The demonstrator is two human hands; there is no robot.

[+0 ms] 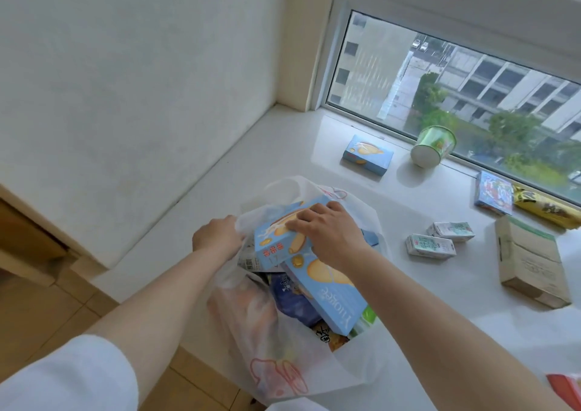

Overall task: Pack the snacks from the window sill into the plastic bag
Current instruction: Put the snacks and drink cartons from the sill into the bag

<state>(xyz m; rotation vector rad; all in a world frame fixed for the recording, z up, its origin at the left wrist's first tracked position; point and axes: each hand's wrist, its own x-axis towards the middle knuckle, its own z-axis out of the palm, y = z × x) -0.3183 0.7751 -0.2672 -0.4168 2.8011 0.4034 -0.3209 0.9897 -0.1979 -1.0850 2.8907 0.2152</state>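
Observation:
A white plastic bag [276, 341] stands open at the near edge of the white window sill [220, 184]. My left hand [217, 236] grips the bag's left rim. My right hand [327, 234] holds a light blue cake box [276, 244] over the bag's mouth. Below it in the bag lies a second blue box [327, 297] among several other packets. On the sill remain another blue box [367, 155], a green cup [432, 146] on its side, a colourful box [494, 196], a yellow packet [547, 207], two small milk cartons [430, 246] [451, 230] and a beige box [531, 261].
The window glass [440, 74] runs along the sill's far side, and a white wall [125, 80] closes the left. A tiled floor [37, 313] lies below left. Something red [566, 387] shows at the bottom right corner.

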